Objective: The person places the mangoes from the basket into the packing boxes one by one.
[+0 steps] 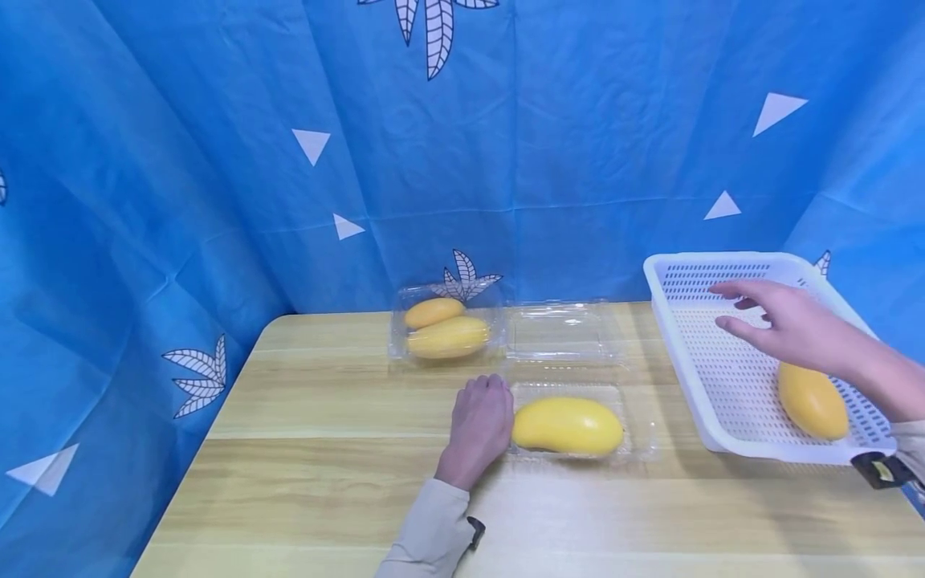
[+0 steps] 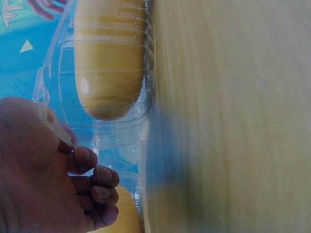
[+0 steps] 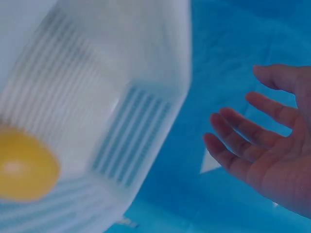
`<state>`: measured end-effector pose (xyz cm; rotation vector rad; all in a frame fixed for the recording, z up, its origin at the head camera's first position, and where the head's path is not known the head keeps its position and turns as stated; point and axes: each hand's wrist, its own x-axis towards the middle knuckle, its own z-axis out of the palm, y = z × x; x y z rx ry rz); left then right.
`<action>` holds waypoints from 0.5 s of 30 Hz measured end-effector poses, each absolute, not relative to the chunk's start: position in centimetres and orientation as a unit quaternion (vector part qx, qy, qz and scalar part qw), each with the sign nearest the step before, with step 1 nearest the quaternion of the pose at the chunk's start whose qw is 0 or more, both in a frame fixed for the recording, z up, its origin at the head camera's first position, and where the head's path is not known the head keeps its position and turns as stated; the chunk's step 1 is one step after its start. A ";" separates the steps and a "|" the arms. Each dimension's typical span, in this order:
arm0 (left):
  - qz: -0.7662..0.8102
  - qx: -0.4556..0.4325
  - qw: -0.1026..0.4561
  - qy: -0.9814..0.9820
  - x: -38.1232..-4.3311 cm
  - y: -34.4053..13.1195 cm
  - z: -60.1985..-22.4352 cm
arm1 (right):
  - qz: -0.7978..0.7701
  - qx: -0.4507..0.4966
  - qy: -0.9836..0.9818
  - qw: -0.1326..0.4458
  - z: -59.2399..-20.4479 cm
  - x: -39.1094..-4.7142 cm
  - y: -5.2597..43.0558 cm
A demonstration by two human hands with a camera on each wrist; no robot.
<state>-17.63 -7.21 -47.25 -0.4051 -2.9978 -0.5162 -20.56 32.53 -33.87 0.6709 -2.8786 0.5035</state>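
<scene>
On the worktop (image 1: 303, 466), a clear box (image 1: 398, 333) at the back holds two yellow fruits (image 1: 448, 337); nearer you, your left hand (image 1: 480, 421) pinches the left edge of an open clear container (image 1: 627, 401), a large yellow fruit (image 1: 567, 425) lying inside. Farther right, your right hand (image 1: 791, 321) hovers, fingers apart and holding nothing, over a white basket (image 1: 679, 361) with an orange-yellow fruit (image 1: 812, 405) inside.

The curtain (image 1: 592, 144) is coloured blue and printed with white, dark-veined leaves (image 1: 438, 40) and white triangles (image 1: 778, 112). The table (image 1: 303, 466) is streaked in pale tan grain. The basket (image 1: 682, 377) is coloured white and patterned with slots; its fruit (image 1: 812, 401) is tinted orange-yellow. In the colourless box (image 1: 636, 440), the long fruit (image 1: 567, 425) is coloured bright yellow. The sleeve (image 1: 429, 526) is toned pale grey.
</scene>
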 end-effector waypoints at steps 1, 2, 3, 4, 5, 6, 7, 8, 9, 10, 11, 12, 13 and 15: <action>-0.168 -0.132 0.036 -0.976 -17.6 -7.2 -47.3 | 0.166 0.213 -0.961 0.061 -34.0 -20.8 33.0; -0.169 -0.131 0.037 -0.976 -17.6 -7.3 -47.3 | 0.162 0.201 -0.965 0.049 -34.2 -21.0 33.4; -0.168 -0.131 0.038 -0.976 -17.6 -7.3 -47.3 | 0.159 0.188 -0.969 0.034 -34.4 -21.2 33.8; -0.166 -0.131 0.039 -0.977 -17.6 -7.4 -47.3 | 0.154 0.178 -0.972 0.021 -34.7 -21.4 34.2; -0.163 -0.131 0.041 -0.977 -17.6 -7.4 -47.3 | 0.150 0.172 -0.974 0.005 -35.1 -21.6 34.7; -0.160 -0.132 0.042 -0.977 -17.6 -7.4 -47.3 | 0.142 0.164 -0.976 -0.009 -35.4 -21.7 35.0; -0.157 -0.133 0.044 -0.978 -17.5 -7.4 -47.3 | 0.134 0.159 -0.978 -0.023 -35.8 -21.8 35.5; -0.154 -0.133 0.045 -0.978 -17.5 -7.4 -47.3 | 0.127 0.154 -0.979 -0.038 -36.2 -21.9 36.0; -0.150 -0.134 0.046 -0.978 -17.5 -7.4 -47.3 | 0.121 0.150 -0.980 -0.051 -36.6 -22.0 36.5; -0.148 -0.134 0.047 -0.979 -17.5 -7.4 -47.3 | 0.116 0.148 -0.980 -0.062 -37.0 -22.0 37.0; -0.144 -0.134 0.048 -0.979 -17.5 -7.4 -47.3 | 0.111 0.141 -0.981 -0.076 -37.3 -22.0 37.5; -0.144 -0.133 0.046 -0.980 -17.5 -7.4 -47.3 | 0.107 0.134 -0.981 -0.089 -37.6 -22.0 38.0; -0.142 -0.132 0.045 -0.980 -17.5 -7.3 -47.3 | 0.104 0.127 -0.981 -0.102 -37.9 -21.9 38.5; -0.141 -0.129 0.042 -0.981 -17.5 -7.3 -47.4 | 0.103 0.110 -0.980 -0.131 -38.2 -21.5 39.3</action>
